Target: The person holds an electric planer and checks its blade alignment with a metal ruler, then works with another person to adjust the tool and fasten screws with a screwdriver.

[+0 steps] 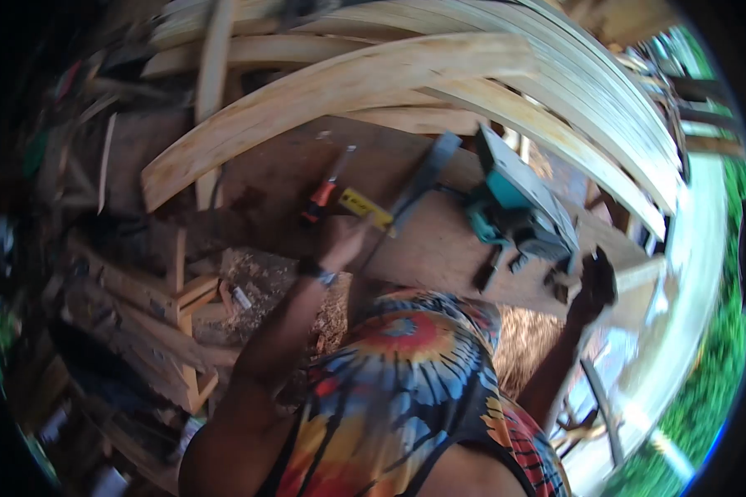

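Observation:
My left hand (346, 242) reaches over the brown work board, its fingers closed on the lower end of a try square's yellow handle (365, 207). The square's grey blade (427, 176) points away to the upper right. Just left of that hand lies a screwdriver-like tool (322, 199) with an orange and black handle and a metal shaft. My right hand (595, 288) is at the board's right end, near a teal power tool (506, 199) with a long flat grey base, apparently a planer. The right hand is dark and blurred, so its fingers do not show clearly.
A long curved plank (331, 95) crosses the far side of the board (414, 257). Behind it, several pale planks (572, 74) are stacked. At left stands a wooden frame (186, 306), with wood shavings (331, 311) on the ground below. Greenery (704, 389) shows at right.

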